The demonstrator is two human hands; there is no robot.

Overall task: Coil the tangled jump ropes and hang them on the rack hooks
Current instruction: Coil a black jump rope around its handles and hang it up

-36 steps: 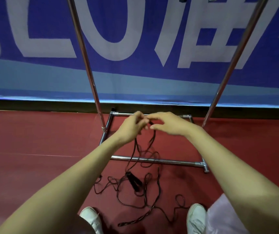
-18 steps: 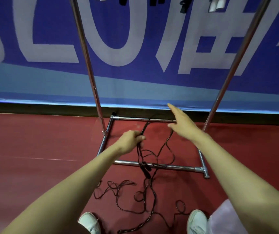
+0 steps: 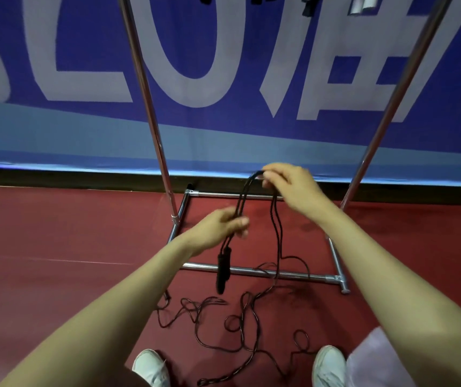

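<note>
— The hands first. What are they holding?

— The left hand (image 3: 218, 227) has its fingers curled round two strands of a thin black jump rope (image 3: 277, 241) of braided cord. It grips them just above the rope's black cylindrical handles (image 3: 222, 270), which hang side by side below the fist (matte, with a foam-like look). The right hand (image 3: 290, 188) is higher and farther out, and pinches the top of a loop of the same cord between thumb and fingertips.

— So the cord runs from one hand to the other?

— Yes. It arches from the left fist up to the pinch, and two more strands drop from there towards the ground.

— And the rest of it?

— Slack, in loose curls and kinks on the smooth dark red floor (image 3: 56, 233). It lies between a pair of white shoes (image 3: 149, 367) and the near bar of a shiny chrome tube rack (image 3: 251, 270). A few strands cross that bar.

— How is the rack built?

— It has a rectangular base of round tubes lying flat, with two polished uprights rising from its sides. Behind it hangs a flat blue banner (image 3: 223, 51) with big pale letters.

— Anything up on the rack?

— Some dark and white items (image 3: 307, 7) hang at the top edge, cut off too short to tell what they are.
</note>
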